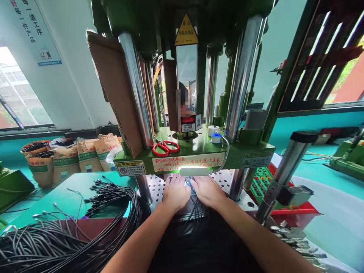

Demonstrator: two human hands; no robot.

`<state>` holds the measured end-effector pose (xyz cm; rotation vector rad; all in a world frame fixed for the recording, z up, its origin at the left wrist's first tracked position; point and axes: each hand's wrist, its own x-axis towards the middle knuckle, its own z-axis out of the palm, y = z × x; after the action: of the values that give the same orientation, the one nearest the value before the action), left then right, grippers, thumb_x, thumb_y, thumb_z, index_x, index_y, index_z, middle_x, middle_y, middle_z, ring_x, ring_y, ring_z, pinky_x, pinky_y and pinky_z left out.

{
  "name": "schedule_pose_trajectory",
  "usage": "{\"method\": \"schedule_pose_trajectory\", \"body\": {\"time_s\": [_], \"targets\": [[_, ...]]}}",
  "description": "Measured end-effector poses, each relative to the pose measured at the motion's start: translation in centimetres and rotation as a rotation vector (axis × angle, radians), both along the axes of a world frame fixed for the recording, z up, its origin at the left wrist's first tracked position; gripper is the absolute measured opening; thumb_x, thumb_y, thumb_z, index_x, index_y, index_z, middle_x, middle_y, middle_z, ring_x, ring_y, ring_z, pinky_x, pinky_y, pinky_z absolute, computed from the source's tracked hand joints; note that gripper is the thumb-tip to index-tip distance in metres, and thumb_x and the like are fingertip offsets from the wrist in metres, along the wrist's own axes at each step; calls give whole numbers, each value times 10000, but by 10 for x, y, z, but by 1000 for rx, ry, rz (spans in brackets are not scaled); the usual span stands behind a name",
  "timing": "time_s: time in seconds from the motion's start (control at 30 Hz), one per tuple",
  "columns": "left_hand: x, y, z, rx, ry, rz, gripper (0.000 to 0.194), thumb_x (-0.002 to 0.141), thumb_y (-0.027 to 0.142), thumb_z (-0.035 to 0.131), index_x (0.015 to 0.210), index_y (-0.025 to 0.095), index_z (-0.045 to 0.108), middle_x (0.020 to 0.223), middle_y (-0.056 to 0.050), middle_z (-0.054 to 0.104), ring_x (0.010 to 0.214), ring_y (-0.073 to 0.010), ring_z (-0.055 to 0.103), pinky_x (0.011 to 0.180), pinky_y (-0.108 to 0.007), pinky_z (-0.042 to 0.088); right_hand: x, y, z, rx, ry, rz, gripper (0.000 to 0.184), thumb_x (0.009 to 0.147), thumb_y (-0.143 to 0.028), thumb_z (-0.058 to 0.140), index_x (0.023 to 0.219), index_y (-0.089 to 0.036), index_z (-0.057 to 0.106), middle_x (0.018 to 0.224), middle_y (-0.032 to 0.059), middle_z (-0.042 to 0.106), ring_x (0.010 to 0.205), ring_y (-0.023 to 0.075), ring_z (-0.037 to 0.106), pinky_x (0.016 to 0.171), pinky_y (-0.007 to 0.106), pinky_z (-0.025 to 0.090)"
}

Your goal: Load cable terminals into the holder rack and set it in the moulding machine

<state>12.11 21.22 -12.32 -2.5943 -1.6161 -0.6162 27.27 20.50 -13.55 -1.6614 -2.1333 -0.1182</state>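
Observation:
My left hand (176,191) reaches in under the green upper plate (199,151) of a press, its fingers stretched forward and the tips hidden. Beside it my right hand (209,189) lies the same way, thumb toward the left one. Between the hands shows a narrow strip of a metal mould (188,182). Several thin black cables (196,210) run out from it toward me. Whatever lies under my palms and fingertips is hidden. Below is the perforated metal bed (157,189). A lit white lamp (195,171) hangs just above the fingers.
Red-handled snips (165,148) and a blue-and-white tape roll (216,138) rest on the upper plate. Steel columns (239,79) flank the work area. Bundled black cables (122,201) lie at left. A green button panel (261,182) and upright metal post (287,174) stand at right.

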Motion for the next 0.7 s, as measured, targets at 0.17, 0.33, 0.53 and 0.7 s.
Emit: {"method": "schedule_pose_trajectory", "body": {"time_s": [0.17,0.33,0.53,0.7], "targets": [[-2,3,3,9,19,-9,378,867,206,410,1198,160,587,1276,-136,609,1233,-271,506,1080,-545,314,-3,1,6,4,-7,-33,410,981,-365,354,1164,-131,636,1188,163,625,1145,272,524,1035,415,335],[0,-4,7,50,19,38,425,871,207,393,1257,157,562,1325,-138,575,1275,-278,473,1082,-535,317,-4,-3,11,27,-32,8,398,973,-354,374,1230,-166,614,1203,156,617,1157,263,516,1035,413,344],[5,-9,1,47,9,61,457,855,202,408,1291,160,538,1361,-131,546,1287,-295,458,1106,-561,268,-6,-7,2,13,-30,13,395,940,-299,413,1275,-172,580,1244,139,602,1190,269,500,1085,445,292],[8,-1,2,20,10,78,368,862,219,411,1177,184,599,1275,-114,612,1197,-283,525,1097,-530,289,-5,-6,7,-12,-28,11,369,939,-309,407,1234,-210,605,1256,118,600,1213,264,482,1091,442,269]]}}
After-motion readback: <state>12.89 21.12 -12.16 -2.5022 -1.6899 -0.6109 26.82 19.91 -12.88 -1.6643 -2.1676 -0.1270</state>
